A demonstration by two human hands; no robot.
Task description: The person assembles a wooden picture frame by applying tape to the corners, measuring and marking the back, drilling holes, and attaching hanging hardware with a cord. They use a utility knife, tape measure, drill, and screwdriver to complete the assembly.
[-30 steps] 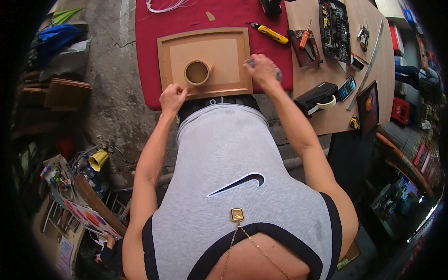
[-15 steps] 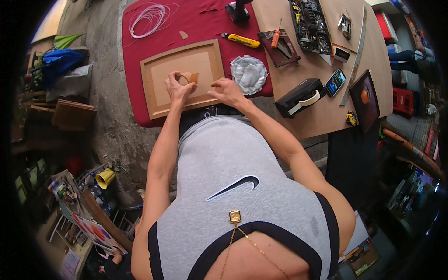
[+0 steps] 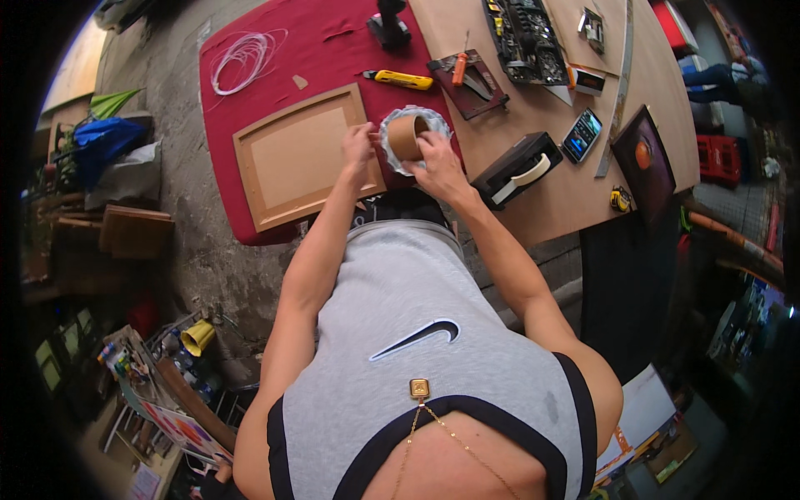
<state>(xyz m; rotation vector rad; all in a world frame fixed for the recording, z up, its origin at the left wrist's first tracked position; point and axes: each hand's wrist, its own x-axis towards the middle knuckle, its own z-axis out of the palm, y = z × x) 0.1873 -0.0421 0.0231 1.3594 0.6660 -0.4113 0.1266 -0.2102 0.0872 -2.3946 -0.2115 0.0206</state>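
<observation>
A roll of brown tape (image 3: 404,138) is gripped at its right side by my right hand (image 3: 439,167), above a round pad of crumpled white cloth (image 3: 388,160). My left hand (image 3: 358,148) is by the roll's left side, over the right edge of a wooden picture frame (image 3: 244,171). Its fingers are smeared by motion, so whether they pinch anything is unclear. The frame lies back side up on red cloth (image 3: 321,54), with a flat brown backing board (image 3: 296,158) inside it.
Beyond the frame lie a yellow utility knife (image 3: 402,79), a coil of clear line (image 3: 242,62) and a black power tool (image 3: 389,29). To the right are an orange screwdriver (image 3: 460,67), a black tape dispenser (image 3: 518,169), a phone (image 3: 582,135) and a tape measure (image 3: 620,198).
The tape roll has gone from my left hand over the frame to my right hand over the white cloth. My left hand has moved right, off the backing board.
</observation>
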